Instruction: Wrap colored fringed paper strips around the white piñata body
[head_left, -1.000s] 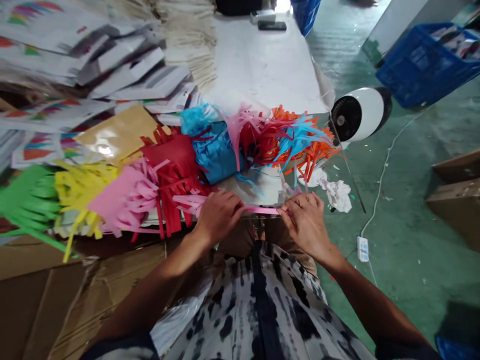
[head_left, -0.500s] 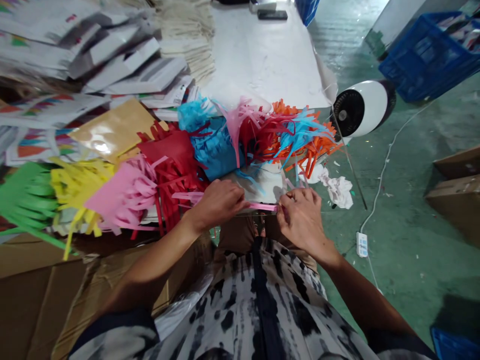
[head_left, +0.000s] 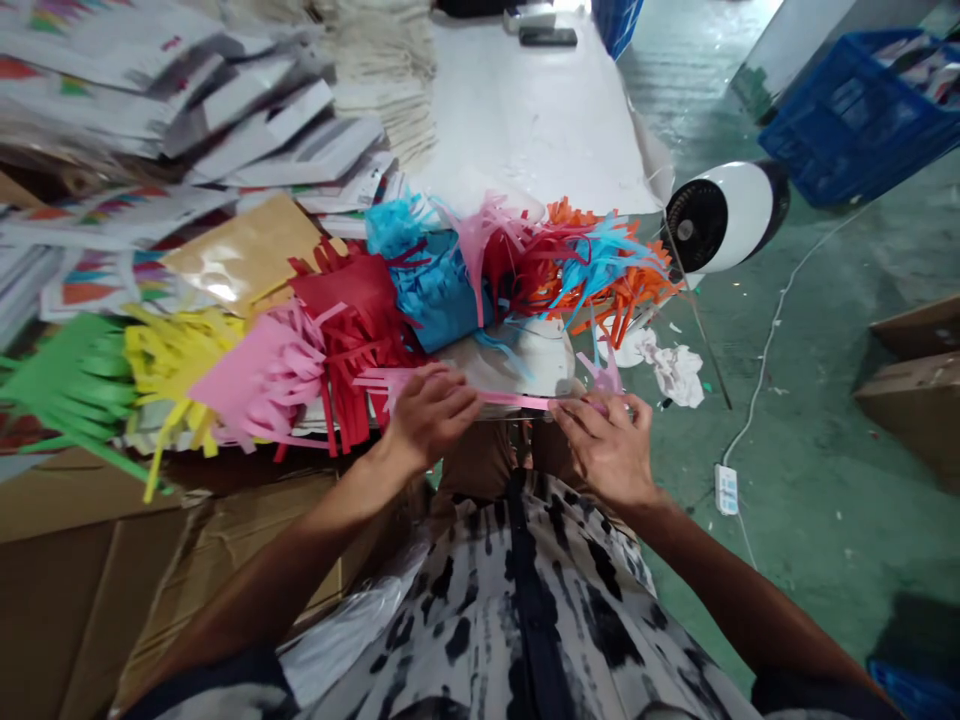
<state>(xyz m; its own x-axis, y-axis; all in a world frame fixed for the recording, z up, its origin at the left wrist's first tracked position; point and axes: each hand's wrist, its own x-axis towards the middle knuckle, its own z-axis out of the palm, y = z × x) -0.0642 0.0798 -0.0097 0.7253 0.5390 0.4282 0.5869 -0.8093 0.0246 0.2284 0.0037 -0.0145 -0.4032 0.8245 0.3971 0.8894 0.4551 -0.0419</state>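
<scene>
A narrow pink paper tassel (head_left: 517,400) with fringed ends stretches level between my two hands at the table's near edge. My left hand (head_left: 433,405) is closed around its left part, fringe poking out beyond the fingers. On its right part my right hand (head_left: 606,440) is closed too, with pink fringe fanning out above the knuckles. Just beyond lie fringed paper bundles: a red one (head_left: 352,300), a blue one (head_left: 442,290) and an orange one (head_left: 637,290). Farther left are a pink bundle (head_left: 251,375), a yellow bundle (head_left: 176,360) and a green bundle (head_left: 71,370).
Stacked printed packets (head_left: 270,110) and a tan envelope (head_left: 244,250) cover the table's left. White sheeting (head_left: 532,120) spreads at the back. To the right are a fan (head_left: 724,215), crumpled paper (head_left: 679,375), a power strip (head_left: 726,490) and a blue crate (head_left: 847,120). Cardboard (head_left: 67,590) lies lower left.
Both hands still grip the pink tassel. My left hand has shifted slightly left and its fingers have straightened; more pink fringe shows above my right hand. The view has moved slightly.
</scene>
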